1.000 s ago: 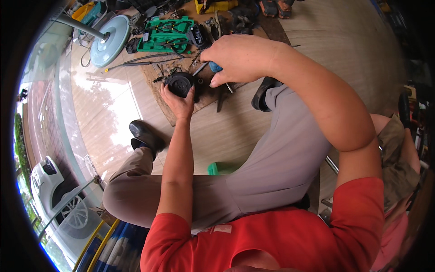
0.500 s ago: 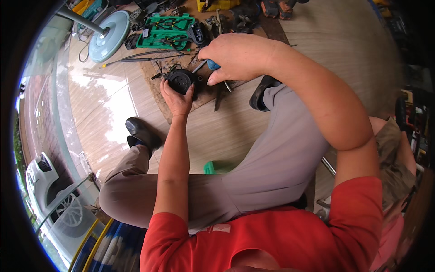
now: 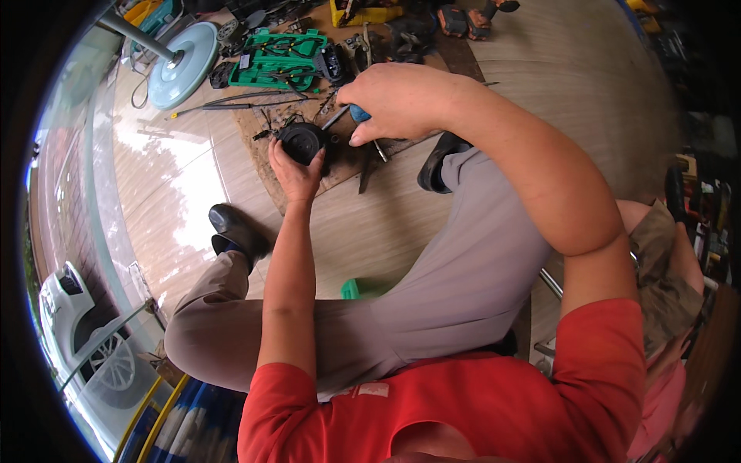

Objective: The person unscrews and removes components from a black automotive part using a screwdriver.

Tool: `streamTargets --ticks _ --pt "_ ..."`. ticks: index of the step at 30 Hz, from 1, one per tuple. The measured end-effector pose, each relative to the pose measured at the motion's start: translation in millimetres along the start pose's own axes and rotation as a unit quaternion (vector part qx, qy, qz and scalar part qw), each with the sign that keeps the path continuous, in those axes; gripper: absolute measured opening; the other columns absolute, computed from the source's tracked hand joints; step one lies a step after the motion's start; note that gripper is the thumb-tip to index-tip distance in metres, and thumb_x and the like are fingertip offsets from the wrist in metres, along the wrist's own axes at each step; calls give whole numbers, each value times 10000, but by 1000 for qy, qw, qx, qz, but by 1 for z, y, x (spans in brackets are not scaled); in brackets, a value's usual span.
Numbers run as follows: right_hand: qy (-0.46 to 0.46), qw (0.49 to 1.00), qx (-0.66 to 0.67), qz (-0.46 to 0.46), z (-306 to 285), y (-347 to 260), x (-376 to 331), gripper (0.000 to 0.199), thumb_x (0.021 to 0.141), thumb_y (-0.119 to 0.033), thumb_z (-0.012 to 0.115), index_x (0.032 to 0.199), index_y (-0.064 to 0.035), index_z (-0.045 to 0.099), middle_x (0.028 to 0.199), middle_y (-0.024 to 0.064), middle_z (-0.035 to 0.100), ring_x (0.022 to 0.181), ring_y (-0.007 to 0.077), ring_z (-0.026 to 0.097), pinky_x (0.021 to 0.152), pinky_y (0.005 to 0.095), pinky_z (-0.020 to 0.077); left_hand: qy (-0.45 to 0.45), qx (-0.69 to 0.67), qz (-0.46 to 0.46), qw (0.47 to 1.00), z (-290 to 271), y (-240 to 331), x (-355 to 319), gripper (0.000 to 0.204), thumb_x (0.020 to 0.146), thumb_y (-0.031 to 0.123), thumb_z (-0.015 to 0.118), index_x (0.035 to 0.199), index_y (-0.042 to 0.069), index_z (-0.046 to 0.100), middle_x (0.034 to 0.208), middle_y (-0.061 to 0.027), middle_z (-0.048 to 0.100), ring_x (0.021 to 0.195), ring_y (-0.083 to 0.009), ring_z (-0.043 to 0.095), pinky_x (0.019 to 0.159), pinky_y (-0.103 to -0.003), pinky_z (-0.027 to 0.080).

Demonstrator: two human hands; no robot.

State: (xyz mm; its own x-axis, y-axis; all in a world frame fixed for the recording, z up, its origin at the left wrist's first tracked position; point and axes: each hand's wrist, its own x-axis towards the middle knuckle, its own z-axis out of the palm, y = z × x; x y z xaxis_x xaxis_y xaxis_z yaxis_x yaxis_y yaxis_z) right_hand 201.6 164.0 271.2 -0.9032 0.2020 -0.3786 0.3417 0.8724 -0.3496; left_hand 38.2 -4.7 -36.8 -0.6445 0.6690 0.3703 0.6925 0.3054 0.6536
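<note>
A round black part (image 3: pixel 302 141), shaped like a shallow drum or wheel, rests on a worn brown board (image 3: pixel 266 168). My left hand (image 3: pixel 297 177) grips its near side, thumb at the right and fingers at the left. To the right, my right hand (image 3: pixel 394 99) is closed around the blue handle of a screwdriver (image 3: pixel 358 113). Its metal shaft slants down-left to the upper right edge of the black part; whether the tip touches cannot be made out. Wires and small pieces (image 3: pixel 270 127) lie just left of the part.
Beyond the board sit an open green tool case (image 3: pixel 270 69) and a yellow tray (image 3: pixel 367 11). Orange-and-black power tools (image 3: pixel 463 23) lie at the far right. A pale blue round stand base (image 3: pixel 183 68) is at the far left. Another person's leg (image 3: pixel 683 255) shows at right.
The whole view has shifted slightly. Both hands keep the same hold on the black part and the screwdriver, with little visible movement.
</note>
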Motion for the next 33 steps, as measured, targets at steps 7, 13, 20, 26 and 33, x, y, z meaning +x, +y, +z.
streamTargets --ticks 7,13,20,26,33 --pt "21 1000 3 -12 -2 5 -4 431 860 -340 748 1128 -18 650 1006 196 696 1009 394 651 862 477 522 -23 -6 -24 999 -4 9 2 944 645 277 923 1353 -61 398 1434 -262 407 1332 -440 415 1121 -472 361" --pt "18 1000 1 -8 -5 9 -4 404 859 -343 748 1076 -15 653 963 190 695 967 392 662 820 478 530 -31 -13 -22 999 -7 0 5 939 646 285 926 1345 -62 403 1412 -262 415 1325 -441 417 1122 -471 360" --pt "5 1000 -9 -2 -8 12 -6 424 863 -354 746 1078 0 656 969 195 700 983 377 670 827 468 533 -27 14 15 999 -3 -3 4 946 655 335 923 1345 -61 411 1392 -242 432 1306 -433 436 1113 -473 368" --pt "-6 1000 -20 -1 -9 13 -7 451 868 -368 743 1106 5 659 1012 198 706 1012 367 673 848 456 539 -26 20 16 999 -4 -2 5 952 661 347 921 1352 -56 404 1392 -236 430 1307 -424 436 1111 -467 371" --pt "-7 1000 -20 -3 -10 11 -9 440 868 -366 742 1103 -3 663 1021 196 706 1024 365 671 856 452 540 -27 11 24 999 -5 -5 5 951 666 337 921 1360 -48 398 1400 -229 424 1302 -418 440 1108 -462 374"
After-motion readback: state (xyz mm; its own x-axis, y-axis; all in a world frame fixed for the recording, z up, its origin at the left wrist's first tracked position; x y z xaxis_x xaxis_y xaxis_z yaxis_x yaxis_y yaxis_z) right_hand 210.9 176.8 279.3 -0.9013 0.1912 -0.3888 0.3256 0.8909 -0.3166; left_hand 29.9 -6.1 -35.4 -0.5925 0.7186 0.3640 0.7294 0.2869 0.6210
